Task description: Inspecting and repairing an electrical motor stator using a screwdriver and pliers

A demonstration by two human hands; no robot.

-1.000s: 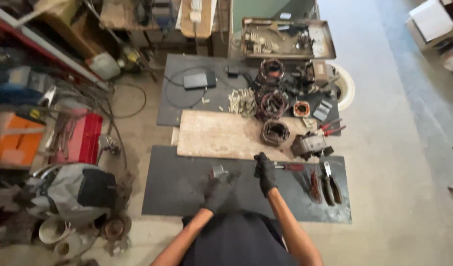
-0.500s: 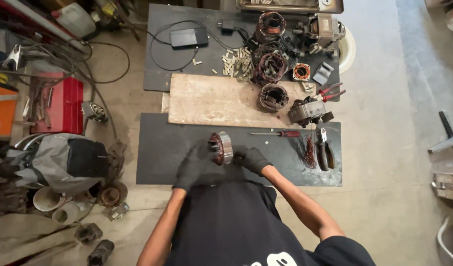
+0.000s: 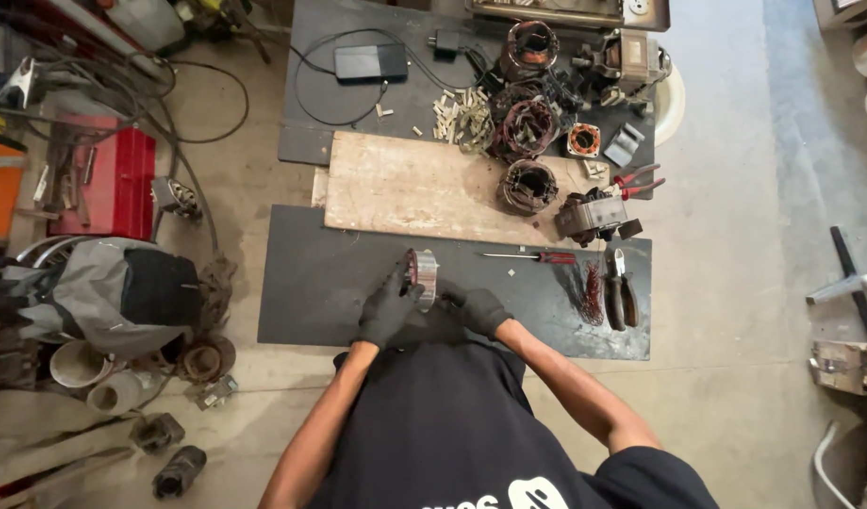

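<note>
While the dark mat (image 3: 320, 302) on the floor takes up most of the near area, a wooden board (image 3: 405, 188) lies just beyond it. Both gloved hands grip a small motor stator (image 3: 422, 275) upright over the mat, left hand (image 3: 386, 311) and right hand (image 3: 478, 309) either side. Red-handled screwdriver (image 3: 537, 255) lies to the right.

Concrete floor (image 3: 735, 141) with two dark mats (image 3: 330, 283) and a wooden board (image 3: 405, 184) between them. On near mat: red-handled screwdriver (image 3: 537, 255), pliers (image 3: 621, 287), copper wire bundle (image 3: 592, 292). On board: wound stator (image 3: 527, 186). On far mat: black flat device (image 3: 370, 62) with cable, more stators (image 3: 530, 127), pale slips (image 3: 462, 115).
</note>
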